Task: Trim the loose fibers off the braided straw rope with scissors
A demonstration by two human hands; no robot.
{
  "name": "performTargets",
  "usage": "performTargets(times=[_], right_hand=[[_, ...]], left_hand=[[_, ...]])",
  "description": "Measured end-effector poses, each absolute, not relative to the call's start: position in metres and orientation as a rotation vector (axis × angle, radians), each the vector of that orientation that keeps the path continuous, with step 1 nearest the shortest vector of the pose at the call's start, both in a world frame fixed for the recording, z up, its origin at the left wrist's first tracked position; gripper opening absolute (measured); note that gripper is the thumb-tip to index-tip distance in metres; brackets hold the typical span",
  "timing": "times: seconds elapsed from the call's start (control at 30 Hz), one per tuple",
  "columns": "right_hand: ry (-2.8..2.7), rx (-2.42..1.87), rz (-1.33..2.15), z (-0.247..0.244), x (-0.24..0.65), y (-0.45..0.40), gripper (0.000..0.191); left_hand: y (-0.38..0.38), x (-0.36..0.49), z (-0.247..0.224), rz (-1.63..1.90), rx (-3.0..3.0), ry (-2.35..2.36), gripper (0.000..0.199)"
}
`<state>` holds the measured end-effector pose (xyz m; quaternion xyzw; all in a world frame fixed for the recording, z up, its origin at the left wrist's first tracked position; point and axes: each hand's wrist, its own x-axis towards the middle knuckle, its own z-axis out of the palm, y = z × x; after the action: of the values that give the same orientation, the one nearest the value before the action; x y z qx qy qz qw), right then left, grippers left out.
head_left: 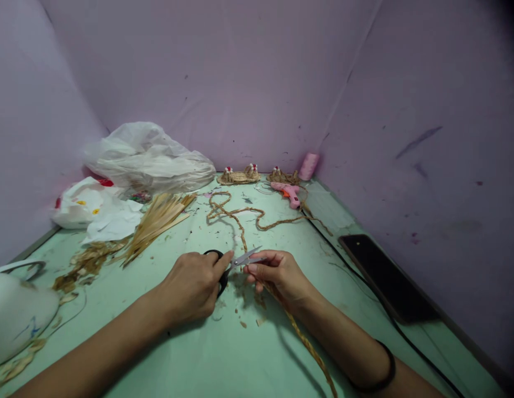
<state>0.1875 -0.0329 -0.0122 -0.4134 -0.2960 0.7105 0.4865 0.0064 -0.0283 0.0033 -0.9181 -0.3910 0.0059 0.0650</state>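
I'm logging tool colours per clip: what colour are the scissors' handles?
The scissors' handles are black, showing best in the head view.

My one head view faces forward and down, close behind the left hand (191, 284) and right hand (284, 276), across the table (190, 359) to the back wall (240, 83).

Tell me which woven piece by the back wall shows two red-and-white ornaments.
The left woven piece, farther from the pink spool. The right woven piece, beside the spool, shows only one ornament.
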Motion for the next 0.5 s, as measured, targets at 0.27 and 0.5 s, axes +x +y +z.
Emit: performTargets(times=[0.27,0.5], right_hand=[[-0.799,-0.992,1.699,-0.012,0.188,-0.033,0.017],[-0.701,-0.962,1.766,-0.016,0.192,-0.031,0.023]], left_hand=[[-0.028,0.005,0.006,0.009,-2.857,-1.219,0.055],[-0.016,-0.001,0.007,-0.737,-2.963,-1.609,0.035]])
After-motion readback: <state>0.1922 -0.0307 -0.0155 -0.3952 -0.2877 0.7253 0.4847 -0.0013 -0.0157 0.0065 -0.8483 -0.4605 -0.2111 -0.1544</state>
